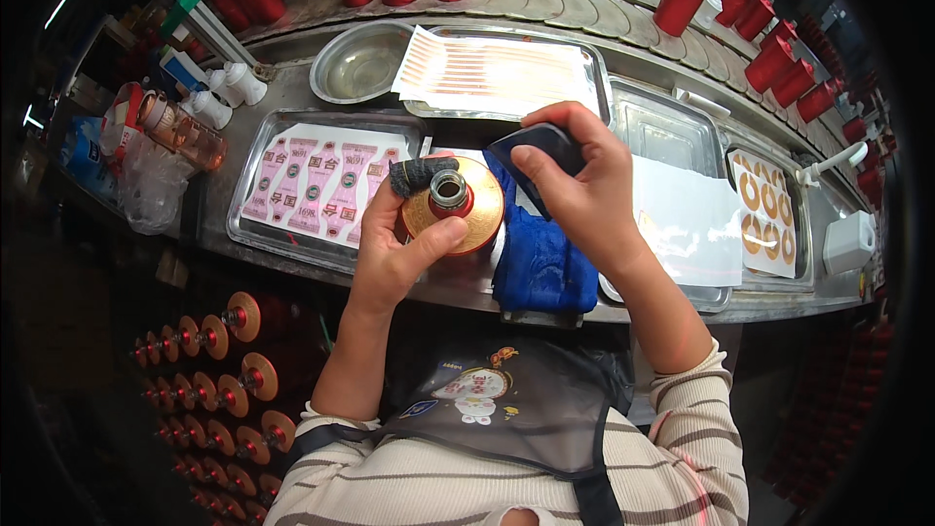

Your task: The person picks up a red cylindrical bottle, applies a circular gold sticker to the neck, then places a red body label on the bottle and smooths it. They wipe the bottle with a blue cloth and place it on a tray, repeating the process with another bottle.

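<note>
My left hand is closed around the shoulder of a red bottle, which has a gold top disc and an open glass mouth facing up. Dark fabric wraps one finger of that hand. Just right of the bottle, my right hand pinches a flat, dark scraper-like piece between thumb and fingers. The piece is held apart from the bottle's mouth. Under the right hand, a folded blue cloth hangs over the bench's front edge. The bottle's lower body is mostly hidden beneath its gold top.
Pink label sheets lie in a metal tray at left. Behind stand a metal bowl and a tray of striped sheets. Gold ring stickers lie at right. Red bottles stand on the conveyor; several gold-topped bottles are lower left.
</note>
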`<state>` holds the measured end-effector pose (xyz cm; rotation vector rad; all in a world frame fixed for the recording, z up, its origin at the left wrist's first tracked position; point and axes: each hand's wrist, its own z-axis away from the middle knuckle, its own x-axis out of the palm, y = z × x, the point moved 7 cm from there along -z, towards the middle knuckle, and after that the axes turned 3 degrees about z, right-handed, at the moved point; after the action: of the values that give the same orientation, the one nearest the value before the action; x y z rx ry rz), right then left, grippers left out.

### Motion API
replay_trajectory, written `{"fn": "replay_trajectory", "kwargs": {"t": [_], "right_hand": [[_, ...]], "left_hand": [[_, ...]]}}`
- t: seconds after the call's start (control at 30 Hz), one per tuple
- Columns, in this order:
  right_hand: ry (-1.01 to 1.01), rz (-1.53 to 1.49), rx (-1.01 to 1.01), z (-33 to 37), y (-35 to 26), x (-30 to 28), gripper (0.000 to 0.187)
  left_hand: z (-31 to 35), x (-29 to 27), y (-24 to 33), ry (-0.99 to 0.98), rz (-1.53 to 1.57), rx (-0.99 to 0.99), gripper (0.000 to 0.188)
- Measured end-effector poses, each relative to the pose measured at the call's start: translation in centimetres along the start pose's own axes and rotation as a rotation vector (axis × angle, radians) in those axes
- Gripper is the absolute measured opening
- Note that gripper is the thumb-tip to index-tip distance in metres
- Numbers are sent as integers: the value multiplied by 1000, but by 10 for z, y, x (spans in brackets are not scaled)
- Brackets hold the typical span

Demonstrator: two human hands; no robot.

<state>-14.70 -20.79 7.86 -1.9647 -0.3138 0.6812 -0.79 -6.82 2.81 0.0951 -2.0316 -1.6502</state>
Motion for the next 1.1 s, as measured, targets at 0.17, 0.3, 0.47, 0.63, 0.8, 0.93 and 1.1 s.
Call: {"fn": "replay_trajectory", "kwargs": {"t": [0.17, 0.3, 0.47, 0.63, 0.8, 0.93, 1.1], "right_hand": [[-2, 4, -30, 27, -11, 3, 20], [10, 18, 44, 7, 5, -6, 22], [-14, 71, 23, 11, -4, 2, 21], [-45, 34, -146, 16, -26, 3, 21], [0, 211, -274, 24, -38, 5, 24], [-73, 435, -552, 60, -69, 23, 34], [-268, 229, -592, 66, -80, 43, 39]], "left_hand": [[0, 2, 0, -9, 3, 20, 54], [1, 3, 0, -36, -24, 47, 53], [-1, 3, 2, -31, -12, 36, 52], [0, -3, -4, -133, -14, 25, 70], [0, -15, -4, -162, -396, 98, 96], [7, -8, -1, -47, -473, 223, 86], [5, 8, 8, 54, -683, 489, 80]]}}
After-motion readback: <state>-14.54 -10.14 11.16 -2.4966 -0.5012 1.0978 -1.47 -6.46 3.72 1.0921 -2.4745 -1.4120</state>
